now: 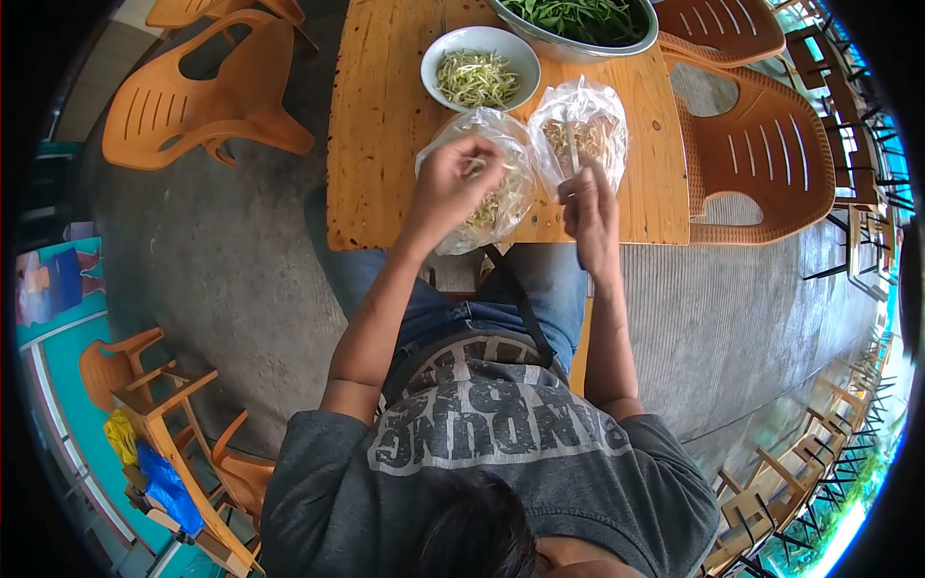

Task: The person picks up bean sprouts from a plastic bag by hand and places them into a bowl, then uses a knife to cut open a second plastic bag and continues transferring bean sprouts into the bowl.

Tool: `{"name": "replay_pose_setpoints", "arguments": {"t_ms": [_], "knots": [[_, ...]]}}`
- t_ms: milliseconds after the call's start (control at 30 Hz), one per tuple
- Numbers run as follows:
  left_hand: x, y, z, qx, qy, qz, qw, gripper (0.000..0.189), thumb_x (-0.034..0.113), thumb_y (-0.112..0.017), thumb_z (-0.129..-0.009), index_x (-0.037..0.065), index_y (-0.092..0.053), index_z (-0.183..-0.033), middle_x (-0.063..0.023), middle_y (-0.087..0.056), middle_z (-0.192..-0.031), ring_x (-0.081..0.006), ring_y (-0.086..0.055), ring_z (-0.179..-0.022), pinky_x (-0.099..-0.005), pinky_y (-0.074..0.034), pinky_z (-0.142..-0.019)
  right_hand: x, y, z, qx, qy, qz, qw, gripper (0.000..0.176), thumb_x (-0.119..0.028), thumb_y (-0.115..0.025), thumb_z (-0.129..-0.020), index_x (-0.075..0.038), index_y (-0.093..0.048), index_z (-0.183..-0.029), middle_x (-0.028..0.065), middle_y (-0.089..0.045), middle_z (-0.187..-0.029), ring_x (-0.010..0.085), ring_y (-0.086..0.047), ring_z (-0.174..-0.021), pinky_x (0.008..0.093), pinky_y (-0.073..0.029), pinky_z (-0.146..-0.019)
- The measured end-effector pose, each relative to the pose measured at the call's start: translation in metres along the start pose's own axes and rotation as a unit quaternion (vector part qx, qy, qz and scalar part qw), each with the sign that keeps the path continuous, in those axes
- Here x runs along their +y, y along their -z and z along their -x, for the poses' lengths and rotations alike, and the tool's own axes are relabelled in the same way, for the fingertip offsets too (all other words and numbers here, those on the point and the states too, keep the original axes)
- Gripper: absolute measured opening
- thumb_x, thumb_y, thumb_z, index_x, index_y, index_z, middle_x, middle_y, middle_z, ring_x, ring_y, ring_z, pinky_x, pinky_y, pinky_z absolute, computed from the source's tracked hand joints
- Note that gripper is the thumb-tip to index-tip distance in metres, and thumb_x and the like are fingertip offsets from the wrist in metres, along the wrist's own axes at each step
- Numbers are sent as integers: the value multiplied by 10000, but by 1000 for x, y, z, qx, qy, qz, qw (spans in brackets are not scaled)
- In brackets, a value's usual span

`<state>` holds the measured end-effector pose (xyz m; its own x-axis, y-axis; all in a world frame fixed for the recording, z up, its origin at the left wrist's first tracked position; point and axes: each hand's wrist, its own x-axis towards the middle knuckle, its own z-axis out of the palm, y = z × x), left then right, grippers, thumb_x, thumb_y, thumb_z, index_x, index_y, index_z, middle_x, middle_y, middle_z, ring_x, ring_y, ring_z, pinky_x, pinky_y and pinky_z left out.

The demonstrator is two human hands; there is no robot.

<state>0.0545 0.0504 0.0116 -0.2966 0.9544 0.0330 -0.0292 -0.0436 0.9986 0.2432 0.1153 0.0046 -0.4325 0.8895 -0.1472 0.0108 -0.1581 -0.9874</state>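
Observation:
My left hand [455, 185] hovers over a clear plastic bag [520, 159] with pale bean sprouts [487, 214] in it. Its fingers are curled together; what they hold, if anything, is too small and blurred to make out. A knife [572, 144] is gripped in my right hand [591, 214], its blade pointing away from me above a second clear bag [607, 101]. Brownish sprout bits [599, 140] fill that second bag. Just beyond the bags, a white bowl [431, 85] contains a heap of pale sprouts [478, 79].
A large metal basin [578, 46] of green leaves [583, 17] stands at the far edge of view on the wooden table [376, 125]. Orange plastic chairs flank the table, one at left [207, 96] and one at right [761, 144]. More furniture lines both sides.

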Motion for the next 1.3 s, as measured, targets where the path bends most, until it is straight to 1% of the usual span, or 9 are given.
{"name": "replay_pose_setpoints", "arguments": {"t_ms": [100, 200, 267, 433, 600, 733, 1000, 1100, 1300], "knots": [[15, 26, 8, 42, 120, 224, 966, 133, 171, -484, -918, 57, -530, -869, -83, -604, -852, -94, -521, -672, -214, -446, -617, -6, 19, -12, 25, 66, 173, 982, 393, -311, -558, -944, -35, -532, -1223, 18, -502, -611, 67, -414, -518, 256, -338, -458], [9, 48, 18, 12, 138, 408, 903, 101, 167, -475, -908, 73, -496, -878, -98, -583, -846, -102, -496, -670, -219, -428, -620, -5, 31, -25, 57, 95, 392, 913, 339, -262, -638, -882, -22, -585, -1115, 64, -507, -547, 120, -467, -483, 294, -374, -468], [4, 54, 25, 6, 137, 399, 906, 112, 186, -471, -928, 81, -479, -890, -94, -565, -855, -109, -483, -673, -225, -410, -606, 5, 33, -33, 100, 111, 453, 879, 289, -220, -671, -842, -17, -608, -1038, 94, -526, -540, 157, -510, -475, 303, -404, -488], [6, 57, 39, 36, 148, 396, 906, 125, 190, -453, -956, 79, -474, -902, -88, -551, -867, -106, -472, -670, -227, -406, -601, 5, 9, -33, 145, 202, 387, 888, 130, -104, -660, -788, -3, -632, -865, 139, -634, -775, 262, -587, -577, 327, -458, -549], [7, 63, 48, 46, 145, 438, 886, 155, 194, -405, -971, 64, -470, -917, -85, -531, -846, -113, -467, -664, -228, -407, -601, -3, -33, -12, 66, 147, 286, 945, 187, -56, -707, -767, -24, -672, -948, 68, -654, -776, 86, -495, -496, 236, -396, -468], [5, 67, 54, 61, 133, 417, 897, 179, 197, -371, -978, 61, -466, -910, -89, -518, -839, -117, -467, -663, -228, -402, -596, 8, -71, 0, -82, 116, 279, 950, 280, -138, -765, -714, 7, -677, -937, 123, -648, -800, 201, -597, -600, 313, -472, -564], [1, 72, 67, 84, 119, 425, 894, 198, 225, -399, -989, 70, -483, -901, -62, -535, -818, -101, -467, -646, -222, -388, -576, 30, -90, -9, -103, 200, 315, 922, 229, -145, -735, -724, -4, -669, -891, 159, -617, -760, 269, -618, -631, 336, -483, -580], [3, 64, 71, 92, 141, 390, 905, 215, 233, -411, -989, 62, -506, -899, -60, -552, -819, -96, -474, -649, -218, -390, -576, 19, -86, -7, -91, 131, 288, 944, 178, -120, -713, -762, 5, -668, -881, 115, -653, -758, 193, -601, -603, 301, -467, -559], [9, 26, 72, 83, 173, 265, 945, 237, 213, -496, -968, 14, -610, -1029, -27, -603, -830, -50, -484, -648, -203, -391, -563, -3, -64, -9, -67, -27, -6, 997, 113, -68, -670, -829, 8, -664, -913, -1, -639, -741, 28, -496, -589, 191, -379, -512]]}}
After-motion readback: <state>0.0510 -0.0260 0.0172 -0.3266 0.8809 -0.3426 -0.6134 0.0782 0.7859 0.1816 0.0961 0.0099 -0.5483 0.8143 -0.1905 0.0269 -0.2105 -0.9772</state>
